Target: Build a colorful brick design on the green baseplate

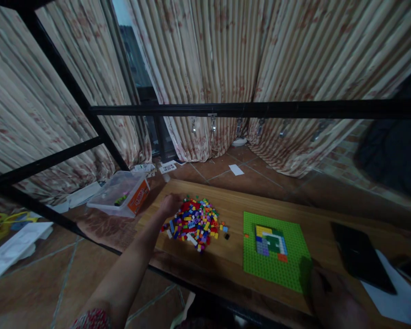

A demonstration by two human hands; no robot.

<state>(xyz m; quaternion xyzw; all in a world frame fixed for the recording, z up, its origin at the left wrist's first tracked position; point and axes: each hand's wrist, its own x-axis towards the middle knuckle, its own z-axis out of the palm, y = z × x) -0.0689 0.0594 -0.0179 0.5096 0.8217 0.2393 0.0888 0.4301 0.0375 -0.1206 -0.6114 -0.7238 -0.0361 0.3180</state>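
Well, the pale lettering on the orange label [139, 197] of the clear plastic box [114, 198] is too blurred to read. You have one lime-green studded baseplate [277, 274] bearing a small multicoloured brick patch [272, 242], and one heap of small coloured plastic bricks [197, 224], too many to count. Your left hand [171, 204] is at the heap's far-left edge, your right hand [335, 297] beside the baseplate's near-right corner, either grip impossible to tell, with bare brown wooden tabletop [233, 205] between heap and baseplate.
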